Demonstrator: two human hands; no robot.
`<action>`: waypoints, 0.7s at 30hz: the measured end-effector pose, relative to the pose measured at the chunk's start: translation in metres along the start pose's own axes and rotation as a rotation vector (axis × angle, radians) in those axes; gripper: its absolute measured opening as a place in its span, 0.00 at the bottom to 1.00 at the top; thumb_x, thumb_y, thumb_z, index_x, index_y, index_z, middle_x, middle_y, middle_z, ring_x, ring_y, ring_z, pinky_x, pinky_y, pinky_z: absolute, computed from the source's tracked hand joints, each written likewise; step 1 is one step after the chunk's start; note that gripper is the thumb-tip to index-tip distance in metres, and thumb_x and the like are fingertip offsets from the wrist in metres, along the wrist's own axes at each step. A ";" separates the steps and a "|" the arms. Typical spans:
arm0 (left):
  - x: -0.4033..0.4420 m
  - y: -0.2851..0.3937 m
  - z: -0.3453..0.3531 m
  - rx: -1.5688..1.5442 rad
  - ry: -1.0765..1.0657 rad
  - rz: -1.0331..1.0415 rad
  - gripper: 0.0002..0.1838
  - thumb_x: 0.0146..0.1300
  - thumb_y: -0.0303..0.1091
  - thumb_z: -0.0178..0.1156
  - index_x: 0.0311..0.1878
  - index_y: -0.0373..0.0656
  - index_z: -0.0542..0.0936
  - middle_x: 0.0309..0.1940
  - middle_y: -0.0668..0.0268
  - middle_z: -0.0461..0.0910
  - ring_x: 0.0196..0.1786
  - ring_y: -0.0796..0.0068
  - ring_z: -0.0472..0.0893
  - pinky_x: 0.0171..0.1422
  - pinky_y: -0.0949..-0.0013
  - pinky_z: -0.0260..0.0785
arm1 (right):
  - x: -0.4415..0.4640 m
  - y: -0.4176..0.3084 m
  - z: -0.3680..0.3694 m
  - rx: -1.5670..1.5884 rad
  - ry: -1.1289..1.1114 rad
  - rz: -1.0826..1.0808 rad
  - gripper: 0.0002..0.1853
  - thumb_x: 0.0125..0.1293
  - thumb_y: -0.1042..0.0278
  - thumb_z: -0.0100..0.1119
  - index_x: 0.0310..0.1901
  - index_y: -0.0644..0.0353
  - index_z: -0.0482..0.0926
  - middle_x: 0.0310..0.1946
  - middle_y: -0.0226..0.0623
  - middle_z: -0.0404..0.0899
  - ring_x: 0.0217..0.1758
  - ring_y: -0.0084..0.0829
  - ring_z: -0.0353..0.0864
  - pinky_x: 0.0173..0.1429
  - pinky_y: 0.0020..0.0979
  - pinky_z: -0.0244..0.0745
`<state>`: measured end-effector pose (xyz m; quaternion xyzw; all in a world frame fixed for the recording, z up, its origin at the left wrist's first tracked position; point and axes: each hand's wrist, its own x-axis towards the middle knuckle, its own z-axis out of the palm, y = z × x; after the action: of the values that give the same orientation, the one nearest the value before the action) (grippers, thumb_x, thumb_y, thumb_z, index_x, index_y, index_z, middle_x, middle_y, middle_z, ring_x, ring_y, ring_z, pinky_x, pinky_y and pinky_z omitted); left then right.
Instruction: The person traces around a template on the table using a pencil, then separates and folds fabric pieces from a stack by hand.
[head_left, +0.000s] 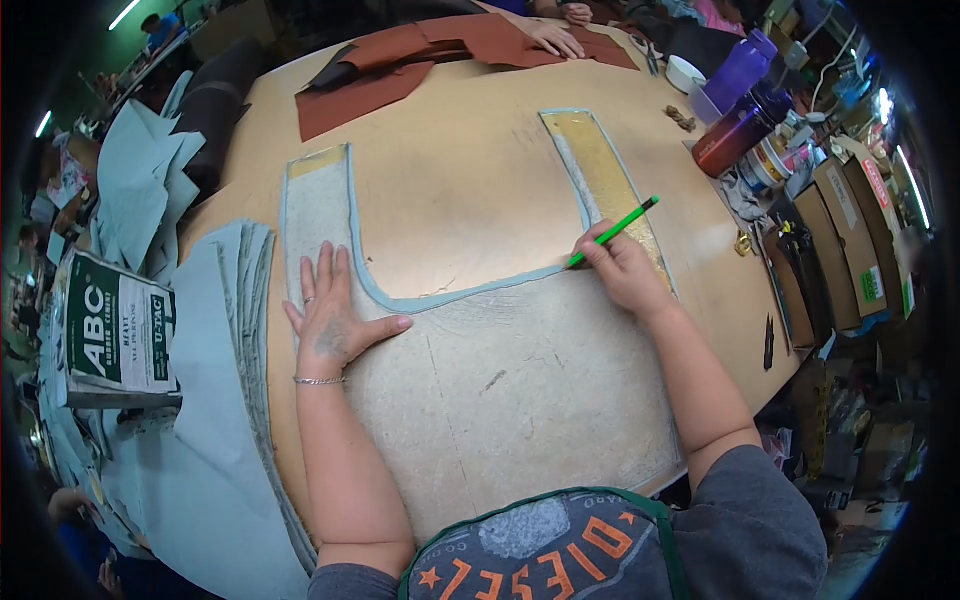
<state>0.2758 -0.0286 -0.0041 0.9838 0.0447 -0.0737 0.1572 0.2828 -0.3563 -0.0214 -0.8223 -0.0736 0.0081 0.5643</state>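
Observation:
A large grey U-shaped pattern board (520,400) lies flat before me, gold-coloured on part of its two arms. Beneath it, a light blue-grey leather sheet (460,290) shows as a narrow border along the inner curve. My left hand (335,310) presses flat on the board's left side, fingers spread and thumb out. Between the fingers of my right hand (622,268) is a green pencil (625,228). Its lower tip meets the border at the inner edge, near the base of the right arm.
Stacked blue-grey sheets (225,400) lie at left, with an ABC rubber cement can (118,325) on them. Brown leather pieces (400,75) and another person's hand (553,38) are across the table. Bottles (738,125), boxes (850,230) and a black pen-like tool (769,343) line the right side.

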 end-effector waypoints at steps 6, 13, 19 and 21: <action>0.002 0.001 0.001 0.013 -0.012 -0.004 0.69 0.15 0.64 0.70 0.66 0.42 0.51 0.68 0.62 0.43 0.71 0.60 0.36 0.66 0.42 0.26 | 0.040 0.013 -0.051 -0.247 -0.081 0.023 0.09 0.63 0.65 0.51 0.37 0.62 0.72 0.30 0.29 0.74 0.35 0.21 0.71 0.43 0.25 0.68; 0.004 0.001 0.003 0.035 -0.023 -0.003 0.70 0.14 0.66 0.69 0.66 0.42 0.51 0.68 0.62 0.43 0.70 0.60 0.36 0.66 0.42 0.26 | 0.118 0.010 -0.067 -0.087 -0.260 0.230 0.10 0.64 0.63 0.49 0.40 0.60 0.71 0.30 0.27 0.74 0.33 0.17 0.73 0.38 0.22 0.71; 0.003 0.000 0.003 0.051 -0.014 0.005 0.69 0.15 0.65 0.69 0.66 0.42 0.51 0.68 0.62 0.42 0.70 0.59 0.36 0.66 0.41 0.27 | 0.158 0.026 -0.046 0.038 0.104 -0.052 0.09 0.65 0.61 0.47 0.37 0.58 0.70 0.30 0.27 0.75 0.31 0.16 0.73 0.35 0.19 0.69; 0.005 -0.002 0.003 0.054 -0.008 0.020 0.68 0.18 0.63 0.69 0.66 0.43 0.49 0.68 0.62 0.42 0.70 0.59 0.37 0.65 0.39 0.28 | 0.154 0.019 -0.024 0.095 0.250 -0.115 0.10 0.65 0.61 0.47 0.37 0.60 0.71 0.31 0.30 0.76 0.32 0.18 0.74 0.36 0.20 0.70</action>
<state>0.2798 -0.0277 -0.0081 0.9878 0.0323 -0.0774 0.1313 0.4394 -0.3654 -0.0198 -0.7836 -0.0494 -0.1234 0.6068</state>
